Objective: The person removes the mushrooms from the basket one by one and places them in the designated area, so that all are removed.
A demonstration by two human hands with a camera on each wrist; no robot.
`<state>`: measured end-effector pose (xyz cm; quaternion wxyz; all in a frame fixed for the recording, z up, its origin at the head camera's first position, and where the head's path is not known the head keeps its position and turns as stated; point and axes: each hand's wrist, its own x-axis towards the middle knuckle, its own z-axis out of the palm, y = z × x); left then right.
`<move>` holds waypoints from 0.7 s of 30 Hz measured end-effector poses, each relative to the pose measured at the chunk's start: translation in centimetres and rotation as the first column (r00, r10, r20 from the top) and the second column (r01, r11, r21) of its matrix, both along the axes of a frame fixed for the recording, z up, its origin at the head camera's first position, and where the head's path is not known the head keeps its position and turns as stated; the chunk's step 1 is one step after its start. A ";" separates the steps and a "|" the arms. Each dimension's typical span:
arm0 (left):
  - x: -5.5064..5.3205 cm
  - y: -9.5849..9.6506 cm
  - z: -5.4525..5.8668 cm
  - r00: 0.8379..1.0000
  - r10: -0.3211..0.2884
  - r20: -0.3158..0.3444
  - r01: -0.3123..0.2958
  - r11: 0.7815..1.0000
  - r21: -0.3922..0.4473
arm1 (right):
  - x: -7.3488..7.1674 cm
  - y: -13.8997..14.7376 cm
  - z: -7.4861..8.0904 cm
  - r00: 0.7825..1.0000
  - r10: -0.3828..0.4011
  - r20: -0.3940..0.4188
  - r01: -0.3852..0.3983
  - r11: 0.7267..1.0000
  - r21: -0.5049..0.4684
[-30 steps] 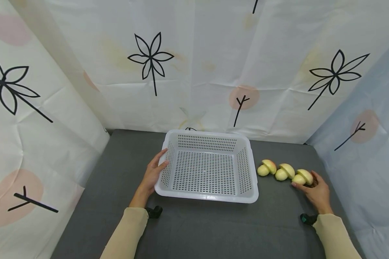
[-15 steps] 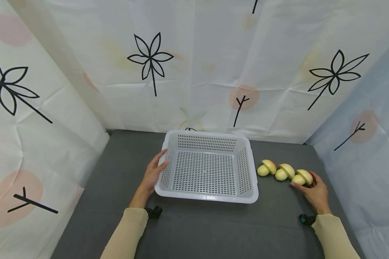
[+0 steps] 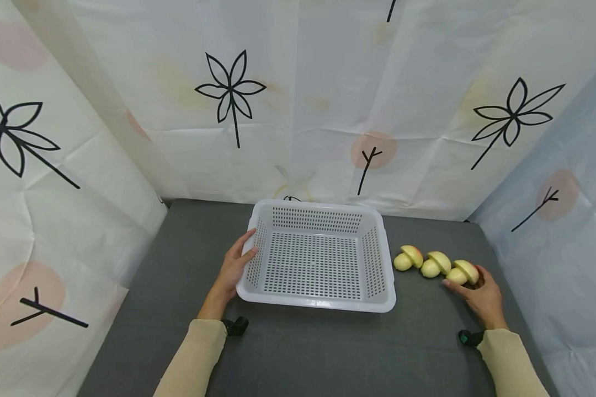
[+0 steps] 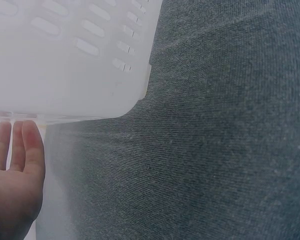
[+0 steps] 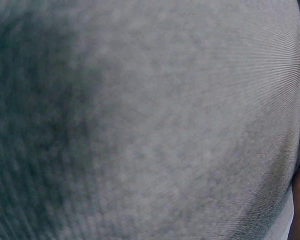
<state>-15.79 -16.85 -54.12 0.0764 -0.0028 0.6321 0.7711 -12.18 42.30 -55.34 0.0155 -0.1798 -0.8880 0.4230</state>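
Note:
A white plastic basket [image 3: 317,304] with slotted walls and floor sits on the grey table, nothing inside it. My left hand [image 3: 233,268] holds its left rim, thumb over the edge and fingers along the outside; the left wrist view has these fingers [image 4: 33,147] against the basket wall [image 4: 65,85]. To the right of the basket, three pale yellow mushroom-shaped pieces stand in a slanting row: the left one [image 3: 411,255], the middle one [image 3: 439,261] and the right one [image 3: 466,270]. My right hand [image 3: 485,298] grips the right one between thumb and fingers.
The dark grey cloth-covered table [image 3: 357,353] extends in front of the basket. A patterned white curtain [image 3: 308,110] hangs close behind the basket, with more fabric along both sides. In the right wrist view, the cloth [image 5: 165,125] fills most of the picture.
My right hand has shifted very slightly left around the right mushroom-shaped piece. The left hand and the basket stay where they were.

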 end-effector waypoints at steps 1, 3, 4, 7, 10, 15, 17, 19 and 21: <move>0.0 0.0 0.0 1.000 -0.001 0.000 0.001 1.000 -0.001 | 0.0 0.0 0.0 1.000 -0.003 0.001 0.003 1.000 -0.004; 0.0 -0.1 -0.1 1.000 0.001 -0.001 -0.001 1.000 -0.005 | 0.1 -0.1 0.1 1.000 -0.009 0.003 0.009 1.000 -0.013; 0.0 -0.1 -0.1 1.000 0.003 -0.001 -0.003 1.000 -0.007 | 0.1 -0.1 0.2 1.000 -0.015 0.002 0.015 1.000 -0.017; 0.0 0.0 -0.1 1.000 -0.003 -0.002 0.003 1.000 -0.014 | 0.3 -0.1 0.7 0.999 -0.049 -0.008 0.049 0.999 -0.021; 0.0 0.1 0.0 1.000 -0.012 -0.006 0.012 1.000 -0.025 | 0.3 -0.2 1.4 0.996 -0.074 -0.048 0.072 0.997 -0.032; 0.1 -0.3 0.4 0.999 -0.043 -0.020 0.043 0.999 -0.012 | -0.3 -1.0 3.3 0.983 -0.001 -0.182 0.015 0.997 0.077; 0.1 -0.8 0.7 0.998 -0.047 -0.033 0.046 0.999 -0.025 | -0.7 -1.7 4.5 0.973 0.063 -0.223 -0.028 0.987 0.156; -0.1 -1.5 1.3 0.998 -0.035 -0.049 0.032 0.998 -0.059 | -1.3 -2.6 5.9 0.956 0.148 -0.252 -0.092 0.970 0.224; -0.4 -2.2 2.2 0.997 -0.005 -0.074 -0.005 0.991 -0.134 | -2.0 -3.8 7.2 0.933 0.240 -0.267 -0.161 0.945 0.287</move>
